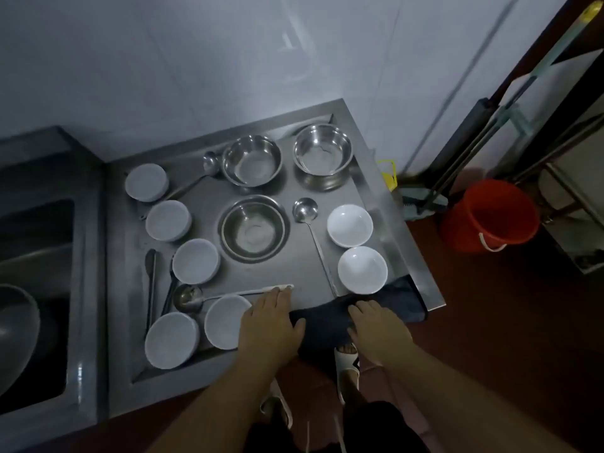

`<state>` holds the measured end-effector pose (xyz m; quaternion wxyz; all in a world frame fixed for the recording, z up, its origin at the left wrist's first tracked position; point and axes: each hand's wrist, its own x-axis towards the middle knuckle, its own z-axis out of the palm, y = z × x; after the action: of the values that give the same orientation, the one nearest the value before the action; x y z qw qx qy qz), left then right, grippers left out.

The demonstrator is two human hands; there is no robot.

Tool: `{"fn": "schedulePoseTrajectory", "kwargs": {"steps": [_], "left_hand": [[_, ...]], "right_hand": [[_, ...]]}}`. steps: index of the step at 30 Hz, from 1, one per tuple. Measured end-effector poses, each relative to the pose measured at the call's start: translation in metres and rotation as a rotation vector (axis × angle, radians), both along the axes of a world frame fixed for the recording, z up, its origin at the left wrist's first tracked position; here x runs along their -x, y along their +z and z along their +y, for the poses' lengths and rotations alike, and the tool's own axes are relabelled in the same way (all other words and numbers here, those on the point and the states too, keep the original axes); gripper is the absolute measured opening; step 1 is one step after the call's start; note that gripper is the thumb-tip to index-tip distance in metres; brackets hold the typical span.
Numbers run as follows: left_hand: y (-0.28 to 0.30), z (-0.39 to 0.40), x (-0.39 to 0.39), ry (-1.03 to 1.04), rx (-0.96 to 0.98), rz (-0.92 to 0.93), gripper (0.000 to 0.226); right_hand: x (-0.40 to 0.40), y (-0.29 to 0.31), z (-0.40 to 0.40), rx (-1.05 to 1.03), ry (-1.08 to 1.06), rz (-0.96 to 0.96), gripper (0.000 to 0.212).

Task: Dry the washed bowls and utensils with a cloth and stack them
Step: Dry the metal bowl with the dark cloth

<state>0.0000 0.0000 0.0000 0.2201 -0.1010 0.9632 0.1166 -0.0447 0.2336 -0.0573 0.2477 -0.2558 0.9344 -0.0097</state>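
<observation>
Hands both flat, fingers spread: your left hand (269,318) rests by a white bowl (225,322), your right hand (372,325) presses the dark cloth (330,325) at the tray's (392,223) front edge.

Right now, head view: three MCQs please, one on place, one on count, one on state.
1. Where does the dark cloth lie?
A. in the sink
B. at the drainboard's near edge
C. in the red bucket

2. How many steel bowls stand on the drainboard?
A. three
B. one
C. five

3. How are the two white bowls on the right set?
A. rim down
B. stacked
C. rim up, side by side

Answers: 1 B, it drapes over the near edge under the left hand and right hand. 2 A, three show. 3 C, both hollows face up.
</observation>
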Motion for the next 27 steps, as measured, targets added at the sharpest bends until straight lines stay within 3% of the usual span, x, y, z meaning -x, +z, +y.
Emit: {"fn": "schedulePoseTrajectory", "kwargs": {"steps": [7, 16, 21, 27], "left_hand": [[-0.02, 0.007, -0.017, 0.037, 0.002, -0.103, 0.074], [-0.024, -0.004, -0.026, 0.027, 0.003, -0.13, 0.065], [-0.014, -0.01, -0.015, -0.008, -0.001, -0.125, 0.065], [0.007, -0.007, 0.009, -0.049, 0.048, -0.118, 0.064]], "right_hand": [[-0.002, -0.042, -0.005, -0.113, 0.108, -0.161, 0.073], [-0.007, -0.034, -0.007, -0.073, 0.133, 0.099, 0.039], [-0.005, -0.014, -0.001, -0.119, 0.13, 0.007, 0.033], [0.023, 0.03, 0.014, 0.195, -0.078, -0.39, 0.03]]}}
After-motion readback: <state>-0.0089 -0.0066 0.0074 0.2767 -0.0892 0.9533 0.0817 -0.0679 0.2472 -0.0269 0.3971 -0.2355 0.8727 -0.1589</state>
